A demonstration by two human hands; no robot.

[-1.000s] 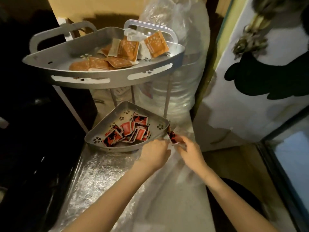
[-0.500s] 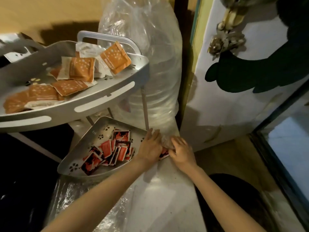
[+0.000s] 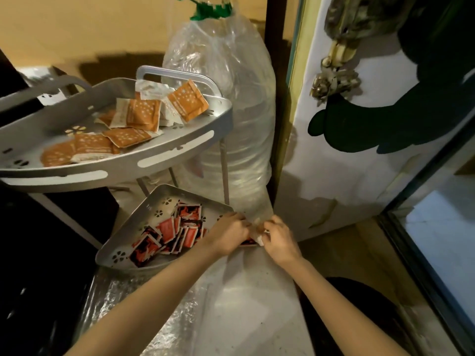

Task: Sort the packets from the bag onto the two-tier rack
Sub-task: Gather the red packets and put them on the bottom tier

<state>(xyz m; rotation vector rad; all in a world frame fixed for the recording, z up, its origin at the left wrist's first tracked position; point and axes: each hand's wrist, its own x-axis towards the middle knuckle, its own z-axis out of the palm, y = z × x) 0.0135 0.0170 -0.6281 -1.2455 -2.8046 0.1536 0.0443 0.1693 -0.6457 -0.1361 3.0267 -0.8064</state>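
Both hands [image 3: 253,233] at bag [image 3: 258,222]

Rack's upper tier [image 3: 177,156] carries orange packets [image 3: 144,114]; lower tier [image 3: 151,205], red packets [image 3: 180,233].

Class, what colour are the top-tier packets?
Orange with white dots, packets, head view.

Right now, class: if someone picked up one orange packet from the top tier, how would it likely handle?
An orange packet would probably feel light: it is small and flat. It likely bends a little, since several lean and overlap loosely on the top tier. It is unlikely to roll, having flat faces and square edges.
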